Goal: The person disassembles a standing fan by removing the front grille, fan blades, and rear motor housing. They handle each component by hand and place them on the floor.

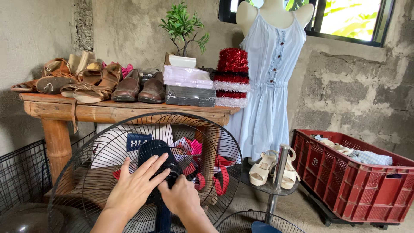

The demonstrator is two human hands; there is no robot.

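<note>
A standing fan faces away from me, its round black wire guard [108, 133] filling the lower left. The dark blue motor housing [151, 149] sits at its centre. My left hand [136, 185] lies flat on that housing, fingers spread and pointing up. My right hand [181, 196] is curled around the lower right side of the housing, fingers gripping a part I cannot make out. Below, the fan's blue neck [163, 220] runs down between my wrists.
A wooden table [56, 110] behind the fan carries several shoes and sandals, stacked boxes [189, 86], a potted plant and a red tinsel hat. A mannequin in a pale blue dress [269, 86] stands right, beside white heels on a small stand and a red crate [345, 181]. Another guard [254, 222] lies below.
</note>
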